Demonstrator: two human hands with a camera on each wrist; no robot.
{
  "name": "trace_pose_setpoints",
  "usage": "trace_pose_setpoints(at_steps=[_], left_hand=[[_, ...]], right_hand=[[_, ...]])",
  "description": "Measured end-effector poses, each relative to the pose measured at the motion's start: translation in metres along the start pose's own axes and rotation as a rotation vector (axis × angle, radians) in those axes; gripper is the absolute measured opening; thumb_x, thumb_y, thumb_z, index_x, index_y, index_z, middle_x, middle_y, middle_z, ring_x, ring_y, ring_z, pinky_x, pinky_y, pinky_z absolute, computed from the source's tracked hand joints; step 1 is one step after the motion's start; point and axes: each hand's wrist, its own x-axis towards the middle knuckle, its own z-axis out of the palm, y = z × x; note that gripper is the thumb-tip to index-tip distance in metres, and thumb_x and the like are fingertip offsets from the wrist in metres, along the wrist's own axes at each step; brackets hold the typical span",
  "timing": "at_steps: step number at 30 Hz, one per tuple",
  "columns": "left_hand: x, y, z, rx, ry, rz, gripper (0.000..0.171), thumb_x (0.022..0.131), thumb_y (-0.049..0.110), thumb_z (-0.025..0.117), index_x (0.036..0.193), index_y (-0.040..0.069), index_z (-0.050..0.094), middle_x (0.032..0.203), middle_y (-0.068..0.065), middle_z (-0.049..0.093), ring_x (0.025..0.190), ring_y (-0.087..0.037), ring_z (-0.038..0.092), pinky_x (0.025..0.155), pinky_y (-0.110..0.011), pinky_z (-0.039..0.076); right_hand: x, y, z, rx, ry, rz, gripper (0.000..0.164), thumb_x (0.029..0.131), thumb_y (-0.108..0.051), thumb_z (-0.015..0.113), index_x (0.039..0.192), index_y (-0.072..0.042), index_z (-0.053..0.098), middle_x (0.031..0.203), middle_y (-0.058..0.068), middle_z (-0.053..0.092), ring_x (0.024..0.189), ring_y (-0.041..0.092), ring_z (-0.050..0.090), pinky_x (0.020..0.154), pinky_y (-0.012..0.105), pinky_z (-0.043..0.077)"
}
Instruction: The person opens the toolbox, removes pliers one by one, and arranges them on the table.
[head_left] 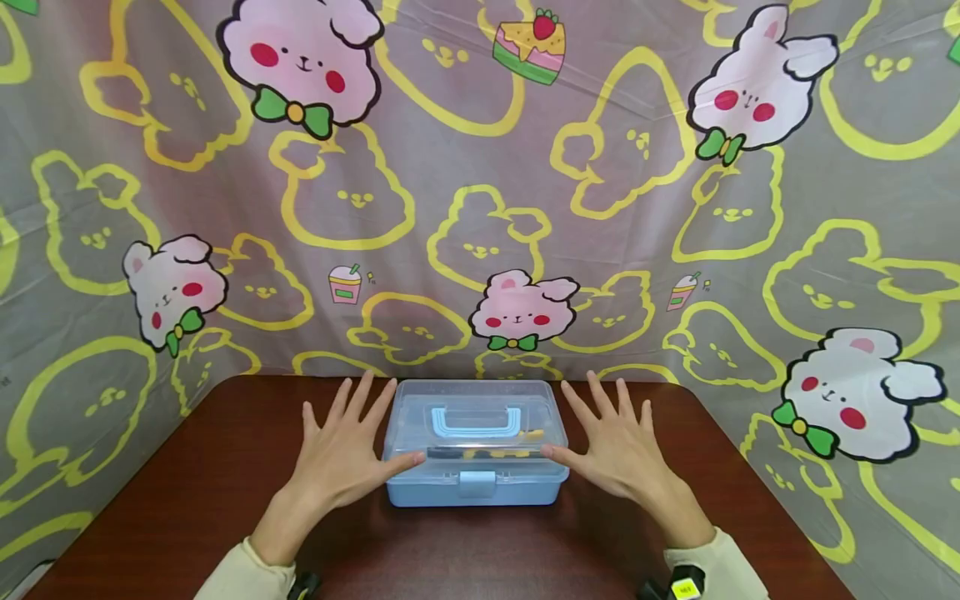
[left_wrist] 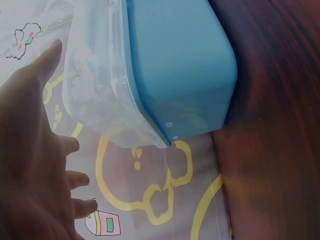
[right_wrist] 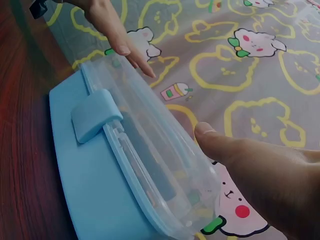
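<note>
A clear-lidded blue box [head_left: 477, 446] sits near the middle of the far edge of the tabletop [head_left: 480, 558]. The left hand [head_left: 341, 454] and right hand [head_left: 621, 452] flank it, released, fingers spread.

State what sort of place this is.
Probably a small screened-off tabletop workspace: a grey cartoon-print fabric backdrop hangs behind and beside a reddish-brown wood-grained table, which bears a light-blue plastic box with a clear lid.

The smooth plastic box [head_left: 427, 495] has a shiny, clear lid [head_left: 480, 447]. The table [head_left: 480, 554] looks like shiny wood, the far cloth [head_left: 540, 167] wrinkly.
</note>
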Motion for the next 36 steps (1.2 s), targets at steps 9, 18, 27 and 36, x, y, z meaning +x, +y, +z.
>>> trace_pose_setpoints(at_steps=[9, 18, 27, 36], left_hand=[[0.002, 0.002, 0.002, -0.077, 0.089, 0.085, 0.111, 0.076, 0.091, 0.058, 0.161, 0.021, 0.040, 0.166, -0.011, 0.030, 0.150, -0.036, 0.027, 0.108, -0.078, 0.014], [0.003, 0.004, 0.015, -0.317, 0.249, 0.203, 0.087, 0.076, 0.068, 0.082, 0.141, 0.012, 0.064, 0.153, -0.008, 0.050, 0.130, -0.031, 0.055, 0.091, -0.059, 0.051], [0.005, -0.004, 0.029, -0.613, 0.126, 0.267, 0.069, 0.077, 0.039, 0.093, 0.133, 0.008, 0.067, 0.151, -0.013, 0.052, 0.140, -0.034, 0.046, 0.103, -0.062, 0.042], [0.007, -0.009, 0.036, -0.682, 0.146, 0.282, 0.055, 0.079, 0.030, 0.094, 0.125, 0.008, 0.074, 0.147, -0.013, 0.055, 0.138, -0.040, 0.047, 0.089, -0.057, 0.053]], right_hand=[[-0.006, -0.014, -0.005, 0.136, 0.090, -0.096, 0.083, 0.094, -0.072, 0.056, 0.159, -0.021, 0.045, 0.165, 0.014, 0.032, 0.147, 0.048, 0.026, 0.109, 0.075, 0.018], [-0.022, -0.050, 0.001, 0.347, 0.455, -0.350, 0.040, 0.093, -0.031, 0.078, 0.125, -0.007, 0.072, 0.131, 0.004, 0.064, 0.111, 0.021, 0.059, 0.080, 0.042, 0.053], [-0.038, -0.088, 0.036, 0.778, 0.207, -0.308, 0.015, 0.099, -0.016, 0.072, 0.110, -0.007, 0.075, 0.091, -0.008, 0.071, 0.073, 0.005, 0.060, 0.057, 0.025, 0.051], [-0.044, -0.109, 0.070, 1.397, -0.443, 0.312, 0.047, 0.106, -0.041, 0.059, 0.107, 0.004, 0.071, 0.082, 0.002, 0.070, 0.064, 0.010, 0.055, 0.051, 0.024, 0.041]])
